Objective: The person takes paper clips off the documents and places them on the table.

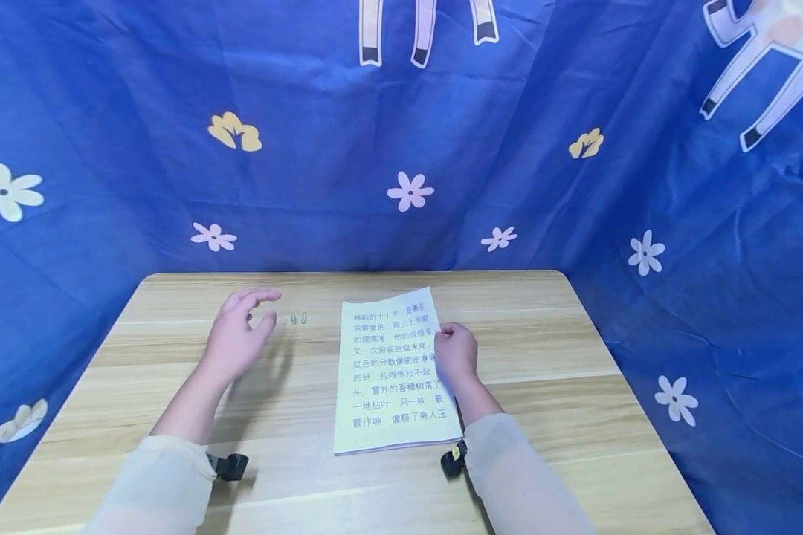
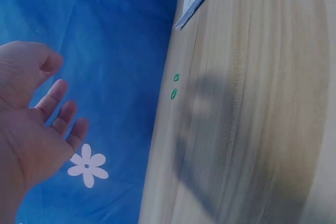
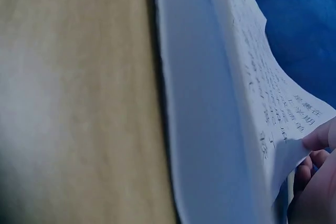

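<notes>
A stack of printed paper sheets (image 1: 388,371) lies on the table, its top page covered in lines of Chinese characters. My right hand (image 1: 458,349) pinches the stack's right edge between thumb and fingers. In the right wrist view that edge of the printed page (image 3: 278,114) curves up to the thumb, with white paper showing beneath. Left of the stack, my left hand (image 1: 237,334) is raised over the table, fingers loosely bent and holding nothing. Just beyond its fingertips lie two small green paper clips (image 1: 298,318), side by side; the left wrist view shows both clips (image 2: 175,86) near the table's far edge.
The light wooden table (image 1: 542,319) ends in front of a blue curtain (image 1: 321,148) printed with flowers and animal legs, which also hangs along both sides. Each wrist carries a black strapped camera (image 1: 230,467).
</notes>
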`<move>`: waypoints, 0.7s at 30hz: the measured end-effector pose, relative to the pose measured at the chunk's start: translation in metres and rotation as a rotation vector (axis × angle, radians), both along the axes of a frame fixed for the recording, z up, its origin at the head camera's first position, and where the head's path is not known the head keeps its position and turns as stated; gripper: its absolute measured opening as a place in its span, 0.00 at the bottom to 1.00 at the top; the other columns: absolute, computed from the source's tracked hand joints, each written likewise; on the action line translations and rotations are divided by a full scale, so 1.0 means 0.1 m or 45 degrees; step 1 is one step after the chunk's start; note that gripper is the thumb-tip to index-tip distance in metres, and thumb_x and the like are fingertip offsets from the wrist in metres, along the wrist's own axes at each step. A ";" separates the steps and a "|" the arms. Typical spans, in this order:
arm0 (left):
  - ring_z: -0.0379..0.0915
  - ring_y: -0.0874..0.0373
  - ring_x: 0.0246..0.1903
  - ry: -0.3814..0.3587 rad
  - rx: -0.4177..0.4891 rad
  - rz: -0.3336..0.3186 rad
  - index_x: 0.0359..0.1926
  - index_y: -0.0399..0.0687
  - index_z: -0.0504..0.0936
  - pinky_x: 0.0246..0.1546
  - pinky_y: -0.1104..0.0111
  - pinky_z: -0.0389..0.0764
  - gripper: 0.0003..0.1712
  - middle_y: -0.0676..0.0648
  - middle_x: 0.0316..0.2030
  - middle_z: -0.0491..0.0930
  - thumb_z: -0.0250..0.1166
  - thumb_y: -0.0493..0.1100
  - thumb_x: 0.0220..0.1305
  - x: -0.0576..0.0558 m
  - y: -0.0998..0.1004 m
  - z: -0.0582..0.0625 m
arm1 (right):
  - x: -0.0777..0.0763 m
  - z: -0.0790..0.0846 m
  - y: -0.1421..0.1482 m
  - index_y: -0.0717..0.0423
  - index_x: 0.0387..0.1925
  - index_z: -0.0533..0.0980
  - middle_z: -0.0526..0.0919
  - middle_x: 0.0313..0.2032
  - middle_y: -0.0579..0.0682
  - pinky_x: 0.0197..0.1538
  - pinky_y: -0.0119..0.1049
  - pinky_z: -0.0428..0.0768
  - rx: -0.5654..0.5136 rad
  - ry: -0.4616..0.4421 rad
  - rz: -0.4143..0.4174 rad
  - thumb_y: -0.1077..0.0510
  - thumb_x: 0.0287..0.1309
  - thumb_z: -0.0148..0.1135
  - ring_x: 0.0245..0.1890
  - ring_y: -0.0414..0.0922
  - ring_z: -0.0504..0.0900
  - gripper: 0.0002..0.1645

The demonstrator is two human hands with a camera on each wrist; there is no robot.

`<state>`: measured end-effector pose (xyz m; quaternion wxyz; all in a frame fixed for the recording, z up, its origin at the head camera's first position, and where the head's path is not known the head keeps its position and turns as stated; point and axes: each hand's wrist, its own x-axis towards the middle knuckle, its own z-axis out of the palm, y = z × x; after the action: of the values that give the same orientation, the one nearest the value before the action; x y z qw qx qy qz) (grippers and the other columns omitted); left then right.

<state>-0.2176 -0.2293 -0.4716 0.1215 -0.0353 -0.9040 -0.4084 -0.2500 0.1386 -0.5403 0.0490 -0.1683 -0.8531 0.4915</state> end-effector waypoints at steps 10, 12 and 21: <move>0.68 0.29 0.69 -0.012 0.016 -0.004 0.69 0.45 0.80 0.64 0.32 0.74 0.21 0.31 0.75 0.69 0.60 0.42 0.80 0.15 0.06 0.03 | -0.05 -0.09 -0.01 0.54 0.43 0.89 0.93 0.40 0.52 0.65 0.59 0.75 0.284 -0.006 0.012 0.58 0.70 0.65 0.48 0.57 0.89 0.09; 0.68 0.29 0.70 -0.016 0.021 -0.002 0.69 0.45 0.80 0.65 0.32 0.74 0.21 0.32 0.75 0.69 0.60 0.43 0.80 0.17 0.06 0.02 | -0.05 -0.11 -0.01 0.54 0.45 0.89 0.93 0.42 0.53 0.64 0.58 0.75 0.306 0.001 0.011 0.58 0.69 0.66 0.49 0.57 0.89 0.09; 0.69 0.30 0.67 0.017 0.028 0.001 0.68 0.46 0.81 0.64 0.31 0.73 0.21 0.31 0.72 0.70 0.62 0.41 0.78 0.21 0.09 0.00 | -0.04 -0.15 -0.03 0.56 0.57 0.84 0.91 0.53 0.56 0.61 0.55 0.77 0.350 0.044 -0.007 0.57 0.68 0.71 0.56 0.58 0.88 0.18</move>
<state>-0.1964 -0.2207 -0.4720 0.1280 -0.0365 -0.8986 -0.4181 -0.2542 0.1359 -0.5557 0.0877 -0.1536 -0.9109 0.3728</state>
